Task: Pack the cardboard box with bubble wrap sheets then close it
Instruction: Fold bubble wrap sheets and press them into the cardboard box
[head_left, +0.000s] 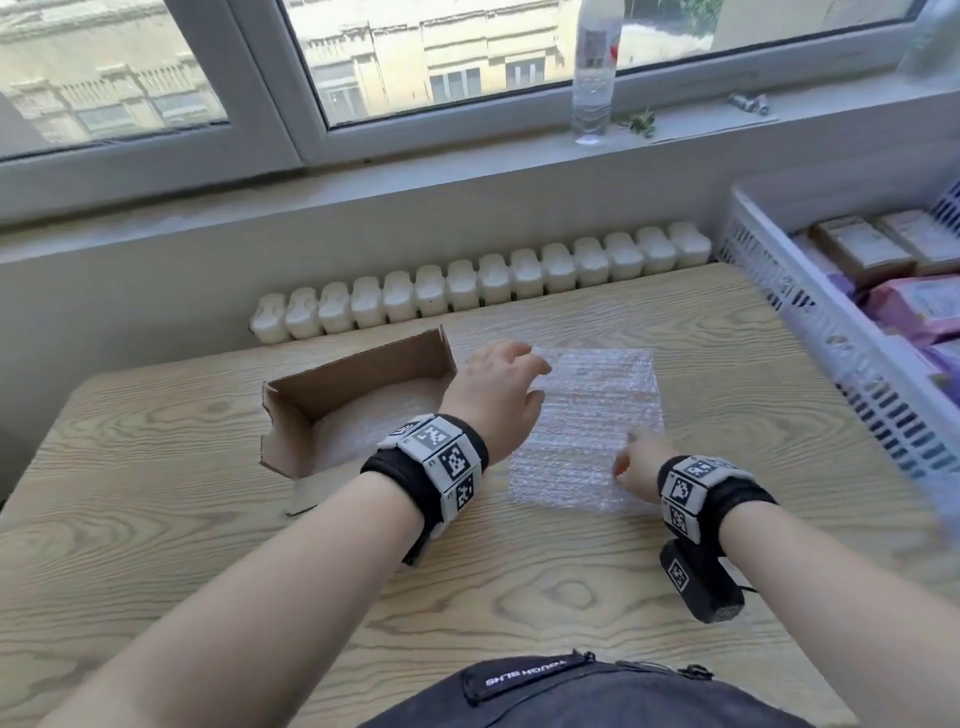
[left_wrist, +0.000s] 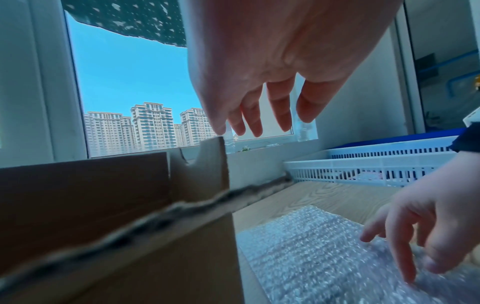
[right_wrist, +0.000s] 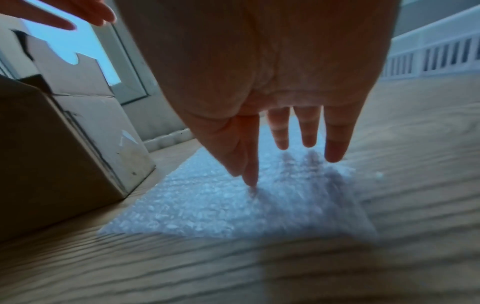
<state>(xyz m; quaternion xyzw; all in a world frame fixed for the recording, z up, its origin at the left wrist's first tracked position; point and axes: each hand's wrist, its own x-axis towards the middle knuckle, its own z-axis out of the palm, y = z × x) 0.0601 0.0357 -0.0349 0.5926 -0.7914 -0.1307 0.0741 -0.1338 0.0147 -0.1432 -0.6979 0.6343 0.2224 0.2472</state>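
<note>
One box (head_left: 358, 400) is seen on the table (head_left: 156, 519), top open, with bubble wrap already lying inside it (how many sheets in there can't be told). Just to its right, one more sheet (head_left: 597, 415) is laid flat on the wood, near the box wall but not touching it as far as the head view shows.

Two hands are counted. The left hand (head_left: 498, 389) is held above the sheet's far-left corner with the fingers (left_wrist: 280, 107) spread and relaxed, nothing gripped. The right hand (head_left: 636, 467) is lowered at the sheet's near-right edge, fingers (right_wrist: 337, 144) straight and pointing down, the tips touching or just about touching the wrap; nothing is pinched yet.

At the right edge, one white slotted crate (head_left: 810, 332) is parked, filled with several packets, brown ones and pink ones. One clear bottle (head_left: 595, 73) is stood on the windowsill.
</note>
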